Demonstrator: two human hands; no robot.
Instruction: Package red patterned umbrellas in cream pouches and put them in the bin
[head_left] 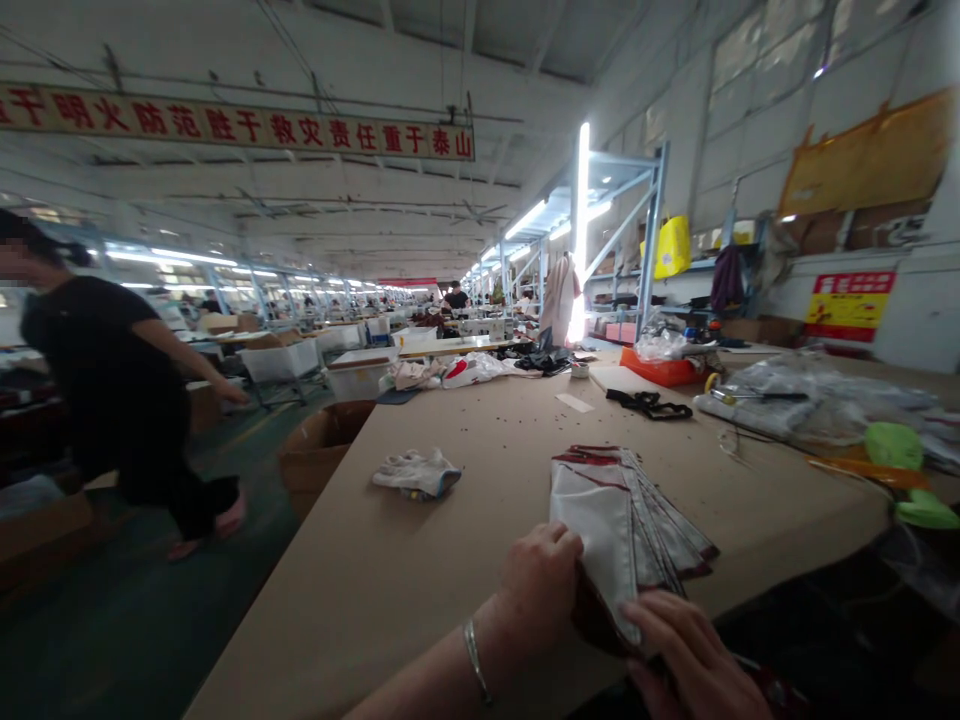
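Note:
A fanned stack of white fabric pieces [626,510] with dark red edges lies on the brown worktable [420,560], near its front edge. My left hand [541,585], with a bracelet on the wrist, is curled closed on the stack's left edge. My right hand [694,660] grips the stack's near end from below, fingers pressed against the cloth. A crumpled white glove [417,472] lies on the table to the left of the stack.
A person in black [112,390] walks in the aisle at left. An open cardboard box [319,450] stands beside the table. Black straps [651,404], an orange tray [660,370], plastic bags [810,400] and green items [896,450] lie farther back and right.

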